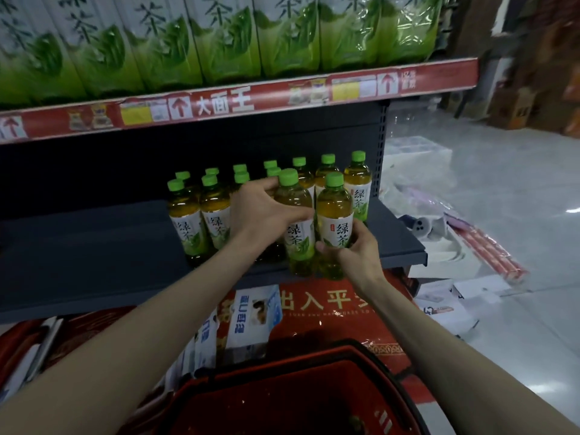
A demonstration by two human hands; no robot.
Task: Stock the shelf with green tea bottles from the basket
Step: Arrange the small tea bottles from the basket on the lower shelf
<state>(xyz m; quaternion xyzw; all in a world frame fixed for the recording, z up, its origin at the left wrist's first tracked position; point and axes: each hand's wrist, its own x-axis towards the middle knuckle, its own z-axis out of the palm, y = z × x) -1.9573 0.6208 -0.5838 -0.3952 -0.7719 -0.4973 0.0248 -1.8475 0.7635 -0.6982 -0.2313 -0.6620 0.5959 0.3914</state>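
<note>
Bottles (334, 227) on dark shelf (94, 255)

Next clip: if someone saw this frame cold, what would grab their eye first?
Two bare hands at centre frame, the left hand and right hand, each gripping a green-capped tea bottle: left bottle, right bottle, at the front edge of the dark shelf. Behind stand rows of matching bottles; a red basket sits at the bottom.

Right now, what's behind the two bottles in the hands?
Behind the left hand's bottle and the right hand's bottle stand rows of green tea bottles on the grey shelf. The left hand covers some, so a full count isn't possible.
</note>
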